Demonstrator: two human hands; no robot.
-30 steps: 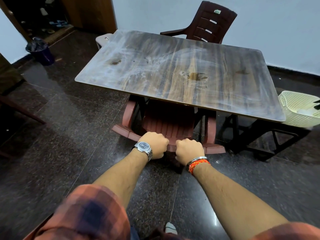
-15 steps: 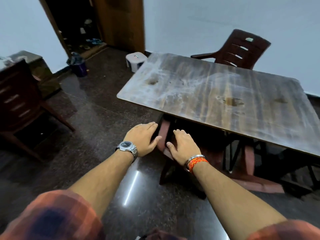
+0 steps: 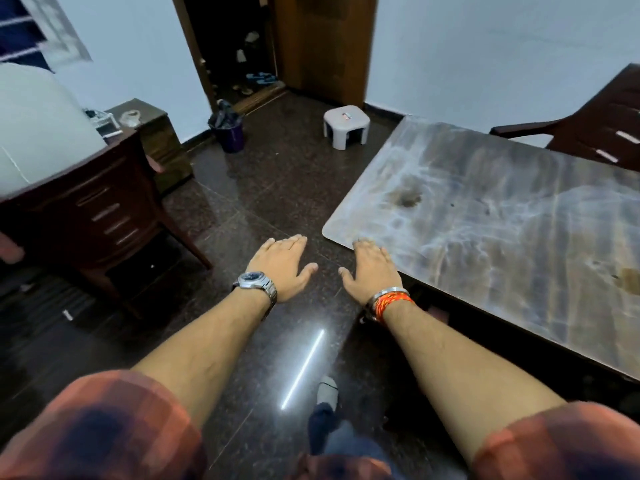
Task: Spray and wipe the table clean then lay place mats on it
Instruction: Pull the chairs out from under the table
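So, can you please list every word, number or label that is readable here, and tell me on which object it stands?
No text can be read.
White stool: a small sticker on top, too blurred to read.
Wristwatch at the left hand: dial markings too small to read.
Table: stains and streaks only, no writing.

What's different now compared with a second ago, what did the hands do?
A second ago both hands gripped the back of a reddish chair tucked under the table. They have let go: the left hand and right hand now hover open and empty, and the view has swung left, away from that chair. The table is still smeared and stained, with nothing on it.
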